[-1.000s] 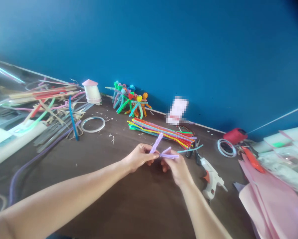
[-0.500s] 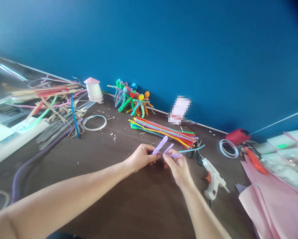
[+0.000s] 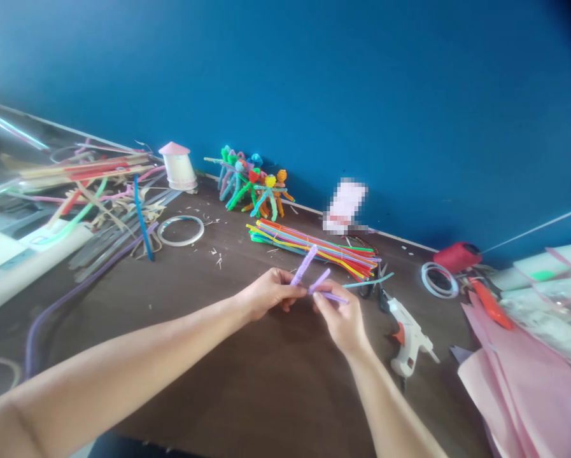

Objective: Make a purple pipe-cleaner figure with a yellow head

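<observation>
My left hand (image 3: 276, 291) is closed, its thumb and fingers pinching a purple pipe cleaner (image 3: 304, 265) whose thick, twisted part sticks up above the fingers. Close beside it, my right hand (image 3: 340, 315) pinches two thinner purple ends of the pipe cleaner, one pointing up and one lying to the right. The join between the hands is partly covered by fingers. Behind them lies a tied bundle of pipe cleaners (image 3: 314, 248) in many colours. Several small pipe-cleaner figures (image 3: 256, 184) stand against the blue wall.
To the right are scissors (image 3: 380, 289), a white glue gun (image 3: 412, 340), a tape ring (image 3: 438, 280), a red thread spool (image 3: 457, 258) and pink sheets (image 3: 519, 381). On the left stand a white cup with a pink cone top (image 3: 179, 168), another ring (image 3: 181, 231) and piled strips (image 3: 104, 191).
The thick purple part in my left hand now stands a little more upright. The thin ends at my right hand have shifted slightly, and the view has tilted a little.
</observation>
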`<state>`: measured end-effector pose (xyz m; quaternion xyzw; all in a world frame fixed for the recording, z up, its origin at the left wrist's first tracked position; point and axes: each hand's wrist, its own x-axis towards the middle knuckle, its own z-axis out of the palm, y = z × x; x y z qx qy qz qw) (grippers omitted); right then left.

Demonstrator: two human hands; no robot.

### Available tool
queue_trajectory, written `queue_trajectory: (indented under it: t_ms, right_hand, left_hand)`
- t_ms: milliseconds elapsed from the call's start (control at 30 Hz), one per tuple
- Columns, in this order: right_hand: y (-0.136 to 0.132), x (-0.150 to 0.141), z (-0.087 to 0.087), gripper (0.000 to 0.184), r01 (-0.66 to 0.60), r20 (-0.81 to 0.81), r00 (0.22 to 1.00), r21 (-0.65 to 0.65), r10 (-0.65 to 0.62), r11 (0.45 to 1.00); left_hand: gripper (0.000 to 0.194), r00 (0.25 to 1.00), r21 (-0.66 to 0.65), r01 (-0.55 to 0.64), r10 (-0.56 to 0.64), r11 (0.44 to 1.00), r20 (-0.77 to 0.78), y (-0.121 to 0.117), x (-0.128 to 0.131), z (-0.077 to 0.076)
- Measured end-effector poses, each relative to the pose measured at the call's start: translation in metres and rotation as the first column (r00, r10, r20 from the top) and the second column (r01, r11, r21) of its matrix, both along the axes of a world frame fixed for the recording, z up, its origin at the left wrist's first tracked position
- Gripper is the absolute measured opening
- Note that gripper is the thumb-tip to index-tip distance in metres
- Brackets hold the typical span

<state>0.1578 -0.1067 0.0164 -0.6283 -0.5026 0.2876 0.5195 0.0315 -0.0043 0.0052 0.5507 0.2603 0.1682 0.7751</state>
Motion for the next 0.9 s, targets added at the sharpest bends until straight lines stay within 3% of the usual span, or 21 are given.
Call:
queue_trajectory:
  t_ms: [300, 367, 433, 533, 667, 800, 900]
  right_hand:
    - [0.001, 0.001, -0.002, 0.009, -0.054, 0.154, 0.988, 0.127, 0.034, 0.990]
    - [0.002, 0.001, -0.006, 0.008, 0.017, 0.048, 0.999, 0.082, -0.021, 0.997]
    - [0.003, 0.001, -0.010, 0.019, 0.084, -0.150, 0.985, 0.017, -0.081, 0.996]
    - [0.004, 0.003, -0.015, 0.021, 0.063, -0.396, 0.915, -0.059, -0.081, 0.996]
    - [0.004, 0.001, -0.014, 0.031, 0.000, -0.494, 0.866, -0.157, -0.079, 0.988]
    - [0.004, -0.003, -0.012, 0.039, 0.026, -0.591, 0.791, -0.225, -0.158, 0.974]
    - [0.004, -0.002, -0.013, 0.033, 0.018, -0.622, 0.760, -0.272, -0.190, 0.962]
  left_hand:
    - [0.021, 0.997, -0.085, 0.062, -0.065, 0.994, -0.036, 0.006, -0.002, -0.001]
    - [0.021, 0.999, -0.080, 0.032, -0.033, 0.996, -0.015, 0.005, -0.001, -0.002]
    - [0.022, 1.000, -0.074, -0.016, 0.017, 0.997, 0.011, 0.003, 0.000, -0.002]
    - [0.025, 0.992, -0.082, -0.120, 0.122, 0.989, 0.023, -0.001, 0.003, -0.005]
    - [0.027, 0.982, 0.005, -0.188, 0.188, 0.982, 0.005, -0.008, 0.006, -0.010]
    - [0.026, 0.988, 0.154, -0.155, 0.157, 0.976, -0.006, -0.013, 0.006, -0.014]
    - [0.025, 0.991, 0.237, -0.116, 0.127, 0.965, -0.030, -0.014, 0.005, -0.016]
